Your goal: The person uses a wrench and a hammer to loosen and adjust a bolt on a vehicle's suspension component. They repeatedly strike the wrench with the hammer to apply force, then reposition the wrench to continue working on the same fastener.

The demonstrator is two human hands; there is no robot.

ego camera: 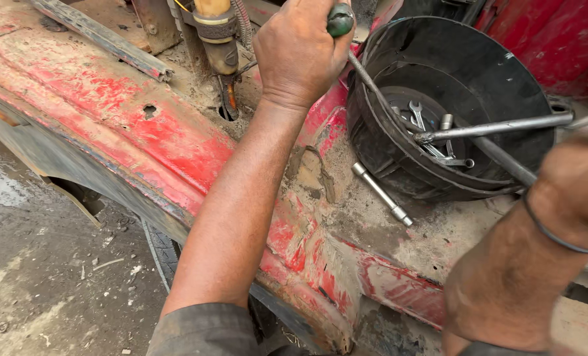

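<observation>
I take the black bucket (505,72) as my landmark: it stands on the dirty, flaking red panel (129,125), wide mouth tipped toward me, with spanners (426,135) lying in its bottom. To the left of the bucket, just past its rim, my left hand (300,53) is closed in a fist around a green-handled tool (340,18); only the rounded green end shows above my knuckles, and what looks like its metal shaft (366,78) runs down and to the right, brushing along the bucket's near-left rim. On the right of the bucket my right hand (581,191) comes in from the lower edge, a dark band on the wrist; it is blurred and partly cut off, so I cannot tell how its fingers are set. A long steel bar (498,126) reaches from that hand across the bucket's mouth, its long axis running nearly level from right to left, its far end over the middle of the bucket. In front of the bucket, on the gritty panel, lies a short socket extension (381,193), slanting down to the right. It is untouched, between both hands, somewhat nearer my left forearm.
</observation>
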